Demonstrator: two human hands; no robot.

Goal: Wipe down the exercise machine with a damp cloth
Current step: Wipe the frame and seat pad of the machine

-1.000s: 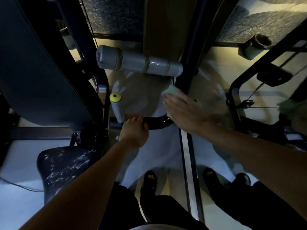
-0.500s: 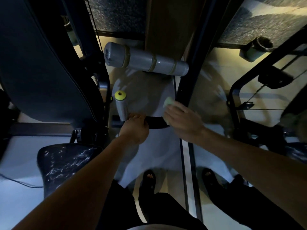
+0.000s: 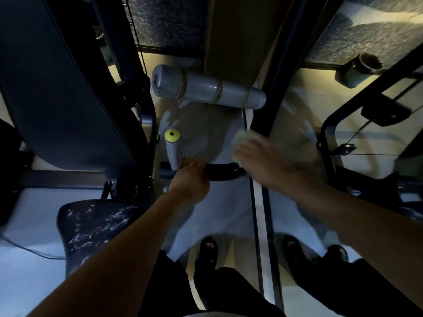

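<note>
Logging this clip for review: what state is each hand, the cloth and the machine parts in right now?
left hand: grips the black curved bar
right hand: motion-blurred, holds the cloth against the bar's right end
cloth: pale green, bunched under the fingers
grey handle: upright, yellow cap on top, untouched
foam roller: lying across, untouched
seat pad: surface scuffed and cracked

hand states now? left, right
Left hand: gripping the curved black handle bar.
Right hand: pressing the pale green cloth against the machine; motion-blurred, so its grip can't be told.
</note>
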